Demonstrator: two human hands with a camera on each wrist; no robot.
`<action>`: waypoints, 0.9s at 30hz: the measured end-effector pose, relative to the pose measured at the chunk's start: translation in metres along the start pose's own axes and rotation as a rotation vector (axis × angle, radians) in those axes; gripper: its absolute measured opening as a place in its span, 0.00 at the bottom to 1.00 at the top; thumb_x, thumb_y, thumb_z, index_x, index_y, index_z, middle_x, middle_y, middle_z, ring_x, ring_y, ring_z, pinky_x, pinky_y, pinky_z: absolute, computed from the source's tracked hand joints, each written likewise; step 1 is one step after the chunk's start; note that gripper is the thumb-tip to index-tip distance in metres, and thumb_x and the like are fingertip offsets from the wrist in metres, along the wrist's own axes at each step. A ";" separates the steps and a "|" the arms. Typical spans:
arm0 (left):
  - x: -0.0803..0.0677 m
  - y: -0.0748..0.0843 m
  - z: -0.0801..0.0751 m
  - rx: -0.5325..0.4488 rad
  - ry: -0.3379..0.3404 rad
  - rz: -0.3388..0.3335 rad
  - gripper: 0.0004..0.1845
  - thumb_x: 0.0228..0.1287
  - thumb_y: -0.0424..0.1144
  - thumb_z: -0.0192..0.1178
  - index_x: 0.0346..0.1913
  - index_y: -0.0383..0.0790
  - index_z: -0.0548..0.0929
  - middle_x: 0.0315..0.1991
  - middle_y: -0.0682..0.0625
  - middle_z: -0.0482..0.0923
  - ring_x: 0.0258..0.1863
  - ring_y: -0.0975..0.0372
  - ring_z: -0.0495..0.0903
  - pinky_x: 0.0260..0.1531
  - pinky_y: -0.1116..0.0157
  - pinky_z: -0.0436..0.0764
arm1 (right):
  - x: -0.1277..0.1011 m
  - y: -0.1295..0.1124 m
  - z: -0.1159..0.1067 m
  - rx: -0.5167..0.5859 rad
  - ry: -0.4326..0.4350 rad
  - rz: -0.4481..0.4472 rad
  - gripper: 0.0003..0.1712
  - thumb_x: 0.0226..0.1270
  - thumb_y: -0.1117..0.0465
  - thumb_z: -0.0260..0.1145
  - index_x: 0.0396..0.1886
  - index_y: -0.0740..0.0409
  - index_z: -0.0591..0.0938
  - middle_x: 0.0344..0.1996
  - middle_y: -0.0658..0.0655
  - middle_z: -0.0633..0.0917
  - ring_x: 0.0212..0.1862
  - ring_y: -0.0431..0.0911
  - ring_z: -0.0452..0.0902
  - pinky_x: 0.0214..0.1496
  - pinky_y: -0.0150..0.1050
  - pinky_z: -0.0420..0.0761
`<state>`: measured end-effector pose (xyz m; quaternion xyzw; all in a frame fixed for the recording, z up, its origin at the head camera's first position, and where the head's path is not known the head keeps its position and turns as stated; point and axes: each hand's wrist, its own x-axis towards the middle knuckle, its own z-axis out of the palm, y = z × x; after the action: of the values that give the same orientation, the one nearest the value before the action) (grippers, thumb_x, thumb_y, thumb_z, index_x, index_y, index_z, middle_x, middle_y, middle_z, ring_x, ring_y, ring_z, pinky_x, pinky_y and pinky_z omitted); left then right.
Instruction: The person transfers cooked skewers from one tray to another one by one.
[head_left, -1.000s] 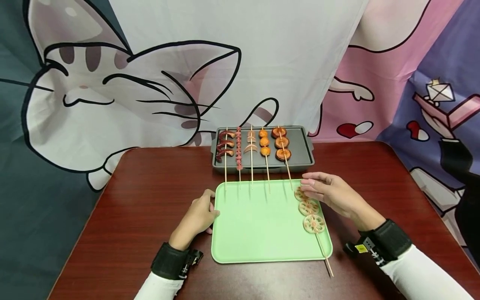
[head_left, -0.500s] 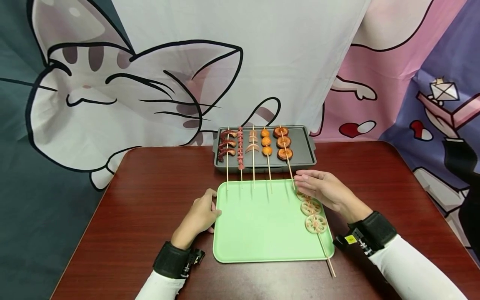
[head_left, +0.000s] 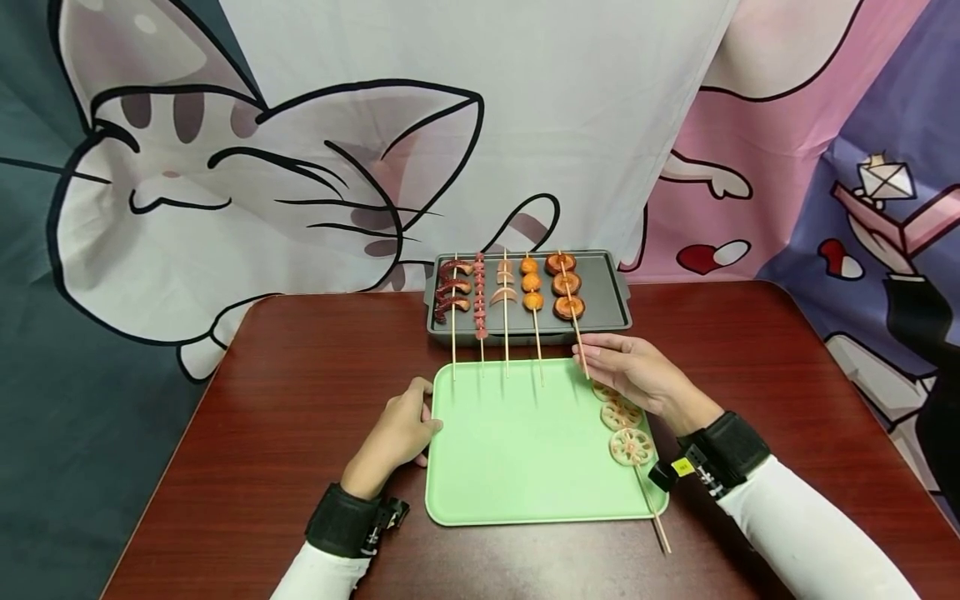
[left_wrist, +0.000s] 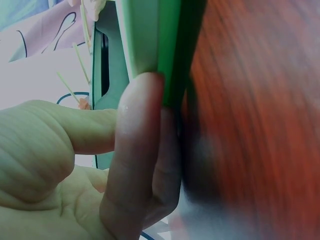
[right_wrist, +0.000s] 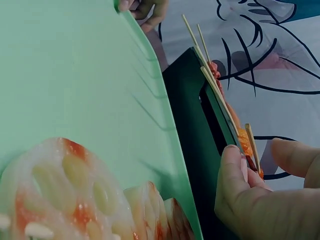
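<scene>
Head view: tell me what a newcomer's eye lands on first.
The green tray at the centre of the red-brown table, with a lotus-root skewer along its right side. Behind it, a dark baking tray carries five skewers in a row. The right hand reaches for the mushroom skewer while the left hand grips the green tray's left edge.

My left hand (left_wrist: 75, 165) fills the lower left, fingers (left_wrist: 132, 150) curled against the edge of the green tray (left_wrist: 165, 45), fingertip touching its rim. Blurred red-brown table (left_wrist: 260, 115) on the right. Behind, a dark grey tray (left_wrist: 102, 75) and thin skewer sticks (left_wrist: 80, 55), partly hidden.
</scene>
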<state>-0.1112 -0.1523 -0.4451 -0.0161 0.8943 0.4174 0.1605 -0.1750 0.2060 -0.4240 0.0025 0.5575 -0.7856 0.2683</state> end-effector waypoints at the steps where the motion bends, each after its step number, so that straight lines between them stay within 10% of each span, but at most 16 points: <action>1: 0.000 0.000 0.000 -0.002 0.001 0.002 0.27 0.70 0.27 0.63 0.69 0.33 0.68 0.33 0.42 0.72 0.15 0.56 0.78 0.14 0.62 0.83 | 0.001 0.000 0.001 0.007 0.007 0.005 0.34 0.81 0.69 0.56 0.78 0.77 0.55 0.49 0.54 0.89 0.54 0.43 0.87 0.60 0.34 0.85; 27: -0.001 0.002 0.000 -0.015 0.010 0.013 0.27 0.69 0.25 0.64 0.68 0.32 0.68 0.32 0.42 0.73 0.14 0.56 0.78 0.13 0.62 0.84 | 0.014 0.004 0.006 -0.076 0.054 -0.064 0.16 0.77 0.72 0.60 0.61 0.68 0.76 0.44 0.52 0.87 0.44 0.39 0.86 0.45 0.28 0.87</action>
<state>-0.1105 -0.1517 -0.4433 -0.0135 0.8921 0.4249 0.1531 -0.1837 0.1939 -0.4299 -0.0044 0.5937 -0.7717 0.2280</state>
